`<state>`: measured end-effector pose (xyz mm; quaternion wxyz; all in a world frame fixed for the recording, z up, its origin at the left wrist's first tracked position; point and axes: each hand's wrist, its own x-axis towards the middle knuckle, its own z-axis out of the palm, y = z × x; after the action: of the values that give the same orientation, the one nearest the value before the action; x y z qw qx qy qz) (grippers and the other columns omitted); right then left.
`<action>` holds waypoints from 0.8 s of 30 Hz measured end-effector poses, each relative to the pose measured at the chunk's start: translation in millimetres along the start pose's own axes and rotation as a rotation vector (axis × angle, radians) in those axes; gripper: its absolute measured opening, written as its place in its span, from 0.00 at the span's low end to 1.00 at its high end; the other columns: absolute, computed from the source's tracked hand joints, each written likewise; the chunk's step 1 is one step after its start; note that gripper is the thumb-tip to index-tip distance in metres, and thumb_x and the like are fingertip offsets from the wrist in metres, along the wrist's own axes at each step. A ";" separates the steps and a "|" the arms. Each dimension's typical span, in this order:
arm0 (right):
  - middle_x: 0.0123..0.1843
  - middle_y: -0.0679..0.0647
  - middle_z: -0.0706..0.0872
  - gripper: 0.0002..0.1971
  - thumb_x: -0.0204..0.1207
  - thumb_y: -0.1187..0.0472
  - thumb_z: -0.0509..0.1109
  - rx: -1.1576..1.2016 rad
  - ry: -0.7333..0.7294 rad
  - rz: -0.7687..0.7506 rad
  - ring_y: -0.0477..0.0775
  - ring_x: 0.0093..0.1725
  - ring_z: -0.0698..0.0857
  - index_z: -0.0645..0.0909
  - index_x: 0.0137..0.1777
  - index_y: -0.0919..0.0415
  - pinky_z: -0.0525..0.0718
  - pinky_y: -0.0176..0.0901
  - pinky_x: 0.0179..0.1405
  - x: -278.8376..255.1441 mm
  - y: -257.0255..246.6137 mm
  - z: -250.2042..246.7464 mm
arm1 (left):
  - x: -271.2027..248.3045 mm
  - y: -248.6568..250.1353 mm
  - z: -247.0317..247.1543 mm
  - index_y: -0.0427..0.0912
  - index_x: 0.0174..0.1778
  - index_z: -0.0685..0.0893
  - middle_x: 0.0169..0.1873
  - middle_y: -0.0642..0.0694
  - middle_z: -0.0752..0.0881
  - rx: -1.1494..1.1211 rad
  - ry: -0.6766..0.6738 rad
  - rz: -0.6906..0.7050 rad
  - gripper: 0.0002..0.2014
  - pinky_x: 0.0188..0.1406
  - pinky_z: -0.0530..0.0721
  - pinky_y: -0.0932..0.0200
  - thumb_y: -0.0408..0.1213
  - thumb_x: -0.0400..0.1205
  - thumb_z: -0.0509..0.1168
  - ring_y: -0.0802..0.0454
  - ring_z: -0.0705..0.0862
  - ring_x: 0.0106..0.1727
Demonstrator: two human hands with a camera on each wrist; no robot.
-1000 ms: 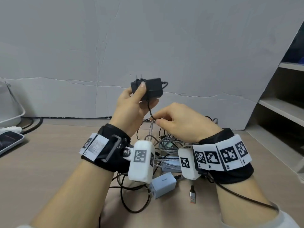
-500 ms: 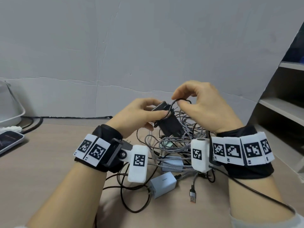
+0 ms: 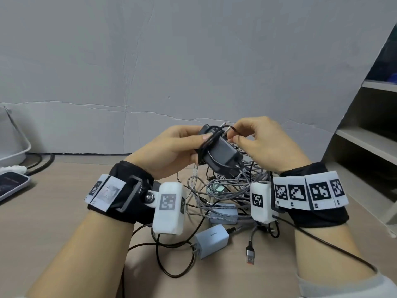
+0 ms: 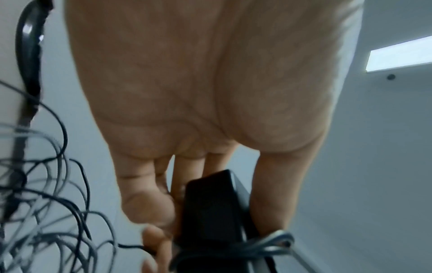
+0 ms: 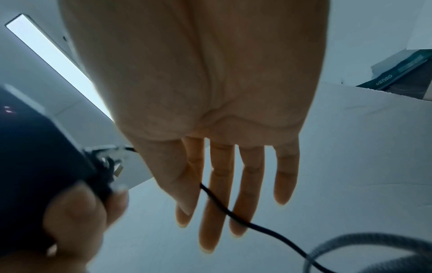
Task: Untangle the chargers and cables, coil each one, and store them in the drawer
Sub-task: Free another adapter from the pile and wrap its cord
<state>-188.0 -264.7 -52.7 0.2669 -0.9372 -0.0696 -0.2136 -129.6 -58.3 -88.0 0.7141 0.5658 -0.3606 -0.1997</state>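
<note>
My left hand (image 3: pixel 199 137) grips a black charger (image 3: pixel 221 152) above the table, thumb on top. Its thin black cable (image 3: pixel 209 143) is looped round the charger body. My right hand (image 3: pixel 236 135) pinches that cable between thumb and forefinger just right of the charger. In the left wrist view the black charger (image 4: pixel 210 212) sits between my fingers with the cable loops (image 4: pixel 268 243) across it. In the right wrist view the black cable (image 5: pixel 233 216) runs out from under my thumb. A tangle of grey braided cables (image 3: pixel 225 186) lies beneath both hands.
Two pale chargers (image 3: pixel 212 235) (image 3: pixel 223 214) and a loose USB plug (image 3: pixel 250 253) lie on the wooden table (image 3: pixel 53 222) near my wrists. A phone (image 3: pixel 12 183) and a white container (image 3: pixel 10 143) are at the left. Shelves (image 3: pixel 365 147) stand on the right.
The left hand lowered the black charger from up near the wall to just above the tangle. The right hand rose and brought the cable round the charger in loops.
</note>
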 end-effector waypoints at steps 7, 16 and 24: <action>0.50 0.51 0.87 0.12 0.85 0.62 0.61 -0.080 -0.100 0.003 0.59 0.52 0.84 0.81 0.52 0.42 0.81 0.53 0.54 2.0 -0.7 17.2 | 6.5 3.7 9.3 0.29 0.69 0.81 0.59 0.38 0.84 -0.325 0.023 0.050 0.19 0.56 0.84 0.60 0.37 0.86 0.61 0.51 0.84 0.53; 0.58 0.46 0.88 0.14 0.87 0.56 0.61 -0.139 -0.101 0.082 0.55 0.61 0.84 0.83 0.67 0.45 0.77 0.61 0.69 5.2 -1.9 21.8 | 10.7 10.1 -0.9 0.43 0.63 0.83 0.59 0.41 0.85 -0.702 0.344 0.211 0.11 0.51 0.80 0.62 0.41 0.88 0.61 0.50 0.80 0.50; 0.27 0.41 0.80 0.16 0.88 0.56 0.62 0.010 -0.270 -0.066 0.54 0.32 0.84 0.85 0.70 0.46 0.84 0.48 0.39 -4.7 -26.9 26.0 | 18.2 -0.8 -4.5 0.31 0.70 0.79 0.56 0.39 0.87 -0.418 0.723 0.311 0.18 0.63 0.85 0.52 0.40 0.89 0.64 0.49 0.88 0.52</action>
<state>-189.3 -228.2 -62.0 0.2526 -0.9533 -0.1366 -0.0936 -114.2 -68.2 -83.9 0.9148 0.3820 -0.1204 0.0521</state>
